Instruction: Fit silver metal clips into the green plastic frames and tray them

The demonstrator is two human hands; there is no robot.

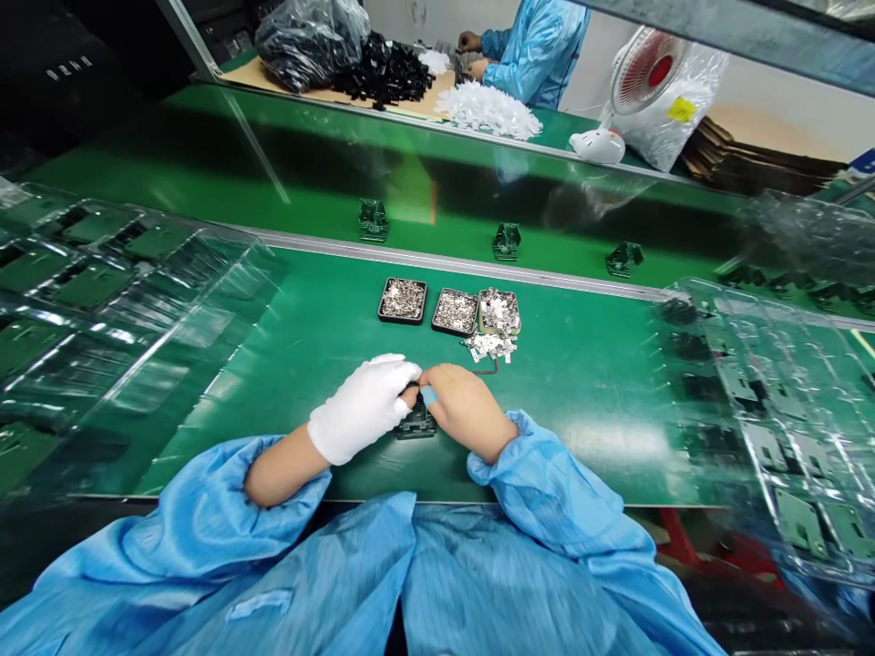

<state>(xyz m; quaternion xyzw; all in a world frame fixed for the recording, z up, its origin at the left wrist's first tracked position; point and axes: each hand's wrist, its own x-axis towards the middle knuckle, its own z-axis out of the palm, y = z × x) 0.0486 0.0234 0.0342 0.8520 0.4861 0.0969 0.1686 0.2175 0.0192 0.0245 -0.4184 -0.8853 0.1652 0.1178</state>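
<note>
My left hand [365, 405], in a white glove with bare fingertips, is closed on the upper left of a small dark plastic part [416, 426] on the green table. My right hand [465, 407], bare with a blue wrap on the thumb, is pinched at the part's top edge, close against the left fingertips. Whatever lies between its fingers is hidden. Beyond the hands stand a black tray of small metal pieces [403, 299], a second such tray [456, 312] and a third one [499, 312]. Loose flat metal pieces [492, 346] lie before them, beside a thin dark L-shaped rod [495, 367].
A clear blister tray with green plates [92, 287] stands at left, another blister tray [786, 401] at right. Past a metal rail [451, 264], several dark parts [507, 240] sit on a green strip. Behind are a fan [649, 73] and a person in blue [540, 50].
</note>
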